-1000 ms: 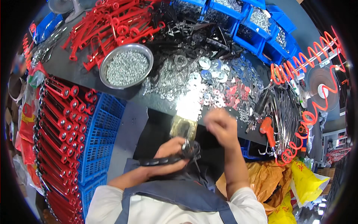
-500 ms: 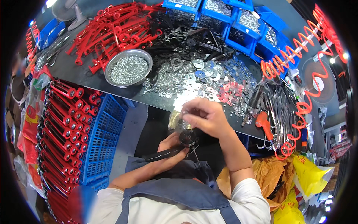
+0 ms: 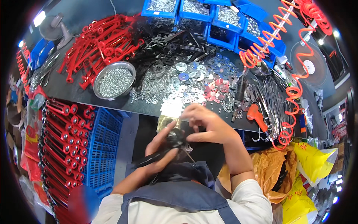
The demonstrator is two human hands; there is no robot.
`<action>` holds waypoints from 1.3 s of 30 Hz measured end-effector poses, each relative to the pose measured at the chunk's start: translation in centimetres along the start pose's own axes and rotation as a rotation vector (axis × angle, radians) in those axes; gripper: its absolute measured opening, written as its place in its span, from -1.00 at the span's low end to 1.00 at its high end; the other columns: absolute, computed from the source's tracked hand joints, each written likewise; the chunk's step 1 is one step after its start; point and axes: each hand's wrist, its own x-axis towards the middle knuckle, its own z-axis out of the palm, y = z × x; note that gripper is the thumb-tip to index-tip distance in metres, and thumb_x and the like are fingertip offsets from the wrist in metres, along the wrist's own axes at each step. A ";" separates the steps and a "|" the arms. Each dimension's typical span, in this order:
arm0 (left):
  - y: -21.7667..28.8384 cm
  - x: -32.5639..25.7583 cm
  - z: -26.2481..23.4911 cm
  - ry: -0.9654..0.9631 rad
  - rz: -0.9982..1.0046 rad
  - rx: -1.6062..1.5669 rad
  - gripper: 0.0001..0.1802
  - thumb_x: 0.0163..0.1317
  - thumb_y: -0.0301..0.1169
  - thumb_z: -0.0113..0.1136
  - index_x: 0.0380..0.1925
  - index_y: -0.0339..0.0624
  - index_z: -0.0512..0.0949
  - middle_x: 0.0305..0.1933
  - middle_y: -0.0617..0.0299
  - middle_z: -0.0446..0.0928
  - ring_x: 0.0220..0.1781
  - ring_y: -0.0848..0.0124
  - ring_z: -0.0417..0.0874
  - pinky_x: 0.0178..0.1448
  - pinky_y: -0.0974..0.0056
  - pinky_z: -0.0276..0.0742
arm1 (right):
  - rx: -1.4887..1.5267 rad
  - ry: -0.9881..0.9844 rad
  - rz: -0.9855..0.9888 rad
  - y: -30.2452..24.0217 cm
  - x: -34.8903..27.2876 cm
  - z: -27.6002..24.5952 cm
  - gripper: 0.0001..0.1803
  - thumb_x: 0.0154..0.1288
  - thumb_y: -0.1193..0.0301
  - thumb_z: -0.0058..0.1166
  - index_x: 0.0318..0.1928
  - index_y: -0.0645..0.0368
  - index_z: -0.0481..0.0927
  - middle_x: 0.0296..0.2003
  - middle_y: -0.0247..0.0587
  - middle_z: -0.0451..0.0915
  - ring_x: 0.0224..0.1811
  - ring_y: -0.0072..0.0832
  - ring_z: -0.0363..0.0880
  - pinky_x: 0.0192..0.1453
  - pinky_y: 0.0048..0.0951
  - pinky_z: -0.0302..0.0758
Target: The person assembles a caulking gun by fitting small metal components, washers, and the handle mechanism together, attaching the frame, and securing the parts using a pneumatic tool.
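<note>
Black handled part [image 3: 174,139] sits gripped between the fingers and thumb of the left hand [image 3: 158,141], and just to its right is the right hand [image 3: 212,129], fingers loosely curled; whether they pinch anything cannot be told. Just past the left hand is a yellowish block [image 3: 163,121], beyond the right hand loose washers [image 3: 203,87], and farther off blue bins [image 3: 235,28].

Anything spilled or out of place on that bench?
Mostly the small metal parts: they lie loose across the bench, mixed with red pieces, while others sit in the metal bowl and blue bins. Could be deliberate; no clear damage.
</note>
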 end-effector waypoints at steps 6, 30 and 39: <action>2.5 2.2 -3.0 0.018 0.502 0.557 -0.51 0.05 -0.68 0.07 0.06 -0.26 0.51 0.12 -0.26 0.46 0.19 -0.06 0.51 0.25 0.09 0.43 | 0.023 0.486 0.223 6.8 -4.7 -1.6 -0.68 0.21 0.42 0.19 -0.03 0.26 0.56 -0.19 -0.40 0.40 -0.28 -0.72 0.36 -0.24 -0.67 0.34; -6.2 3.5 -3.2 0.051 0.465 1.151 -0.35 -0.20 -0.10 0.48 -0.08 -0.20 0.59 0.08 0.07 0.53 0.22 -0.07 0.44 0.28 -0.25 0.17 | -1.008 0.226 -0.237 15.3 24.1 0.0 -0.50 0.05 0.33 0.22 0.08 0.01 0.52 0.15 -0.14 0.40 0.24 -0.19 0.35 0.17 -0.12 0.34; -6.5 3.3 -3.4 0.088 0.456 1.114 -0.40 -0.10 -0.10 0.45 -0.01 -0.06 0.58 0.18 0.21 0.47 0.28 0.08 0.38 0.31 -0.19 0.18 | -1.149 0.221 -0.183 16.6 17.0 -5.1 -0.57 0.08 0.43 0.20 0.03 -0.10 0.56 0.07 -0.41 0.52 0.21 -0.29 0.36 0.16 -0.16 0.30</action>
